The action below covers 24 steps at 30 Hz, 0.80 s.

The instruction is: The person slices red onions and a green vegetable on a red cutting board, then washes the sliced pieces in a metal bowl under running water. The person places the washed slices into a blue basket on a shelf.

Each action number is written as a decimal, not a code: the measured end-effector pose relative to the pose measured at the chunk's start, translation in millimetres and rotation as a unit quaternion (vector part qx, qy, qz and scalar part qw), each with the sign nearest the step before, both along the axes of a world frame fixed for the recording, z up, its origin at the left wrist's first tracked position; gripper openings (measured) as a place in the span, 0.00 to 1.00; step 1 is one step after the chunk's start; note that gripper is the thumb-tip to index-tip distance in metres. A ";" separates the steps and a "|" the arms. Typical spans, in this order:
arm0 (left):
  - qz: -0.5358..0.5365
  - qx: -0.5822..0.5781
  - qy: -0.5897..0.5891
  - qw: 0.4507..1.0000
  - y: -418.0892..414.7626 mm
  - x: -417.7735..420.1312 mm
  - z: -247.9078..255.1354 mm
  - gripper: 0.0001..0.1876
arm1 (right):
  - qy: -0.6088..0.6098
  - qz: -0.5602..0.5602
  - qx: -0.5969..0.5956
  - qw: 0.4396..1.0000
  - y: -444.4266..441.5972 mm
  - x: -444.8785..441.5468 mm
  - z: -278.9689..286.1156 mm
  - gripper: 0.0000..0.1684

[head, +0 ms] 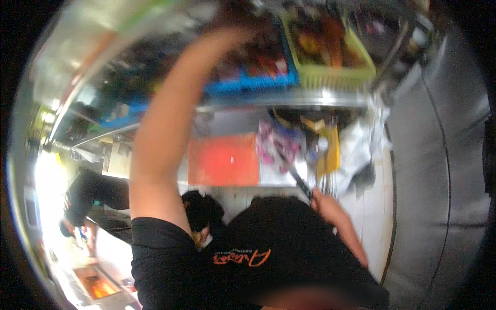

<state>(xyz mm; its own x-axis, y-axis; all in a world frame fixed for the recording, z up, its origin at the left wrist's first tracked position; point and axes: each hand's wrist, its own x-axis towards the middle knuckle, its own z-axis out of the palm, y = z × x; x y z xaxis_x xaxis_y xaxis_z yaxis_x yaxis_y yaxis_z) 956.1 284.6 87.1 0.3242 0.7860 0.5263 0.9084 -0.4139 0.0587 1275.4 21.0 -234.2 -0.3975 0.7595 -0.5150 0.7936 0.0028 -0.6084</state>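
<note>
My left arm (166, 116) stretches up over the shelf of baskets; the left hand is lost in dark blur at the top, so its grip cannot be seen. Low on the right, my right hand (325, 205) is closed around the dark handle of what looks like a knife (300, 180), pointing up and left. Its far end lies over a pink-and-white patterned cloth or bag (271, 145). Left of this, a red-orange cutting board (223, 161) lies flat on the white counter (277, 179). A yellow item (330, 149) and crumpled clear plastic (358, 143) are right of the cloth.
A blue basket (252, 82) and a yellow-green basket (335, 75), both filled, stand on the shelf above the counter's back. Another person (99, 193) in dark clothing is at the left. Large grey panels (418, 155) rise at the right.
</note>
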 end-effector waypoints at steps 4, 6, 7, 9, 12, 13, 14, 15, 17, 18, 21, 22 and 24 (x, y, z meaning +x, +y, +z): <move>-0.264 -0.028 -0.055 0.963 -145.6 36.3 -70.4 0.14 | 0.013 -0.007 0.055 0.998 -9.7 7.2 21.0 0.13; -0.316 -0.187 -0.032 0.930 -180.8 43.5 -134.9 0.15 | 0.017 -0.004 0.065 0.998 -14.2 14.8 15.6 0.12; -0.315 -0.238 -0.084 0.915 -175.0 45.1 -186.9 0.14 | 0.016 -0.003 0.068 0.998 -14.9 19.6 12.2 0.12; -0.266 -0.335 -0.109 0.897 -159.2 37.9 -274.2 0.12 | 0.001 -0.002 0.062 0.998 -10.7 17.2 10.4 0.13; -0.057 -0.342 -0.054 0.936 -152.6 30.7 -383.9 0.13 | -0.029 0.003 0.035 0.999 -4.7 18.2 18.7 0.13; 0.022 -0.320 -0.039 0.946 -151.4 32.1 -402.2 0.13 | -0.030 0.005 0.027 0.999 -2.6 18.0 19.6 0.13; 0.046 -0.332 -0.015 0.942 -146.9 37.6 -402.2 0.15 | -0.031 0.008 0.020 0.999 -0.1 19.5 19.7 0.12; 0.078 -0.342 0.008 0.937 -144.4 39.4 -398.2 0.16 | -0.026 0.014 0.020 0.999 3.7 19.2 18.1 0.12; 0.126 -0.391 0.022 0.912 -139.1 43.7 -395.2 0.18 | -0.015 0.031 0.020 0.999 8.6 18.6 12.0 0.12; 0.147 -0.424 0.014 0.894 -131.5 42.0 -396.9 0.19 | -0.023 0.018 -0.014 0.999 12.2 15.7 13.8 0.13; 0.185 -0.405 -0.051 0.894 -117.0 41.3 -386.1 0.23 | 0.027 -0.161 -0.113 0.980 11.3 11.2 14.0 0.38; 0.210 -0.392 -0.094 0.891 -126.0 52.8 -345.5 0.23 | 0.055 -0.165 -0.115 0.978 11.7 15.2 6.0 0.38; 0.186 -0.368 -0.091 0.906 -117.9 49.6 -375.0 0.20 | 0.036 -0.129 -0.133 0.982 16.1 20.2 1.2 0.30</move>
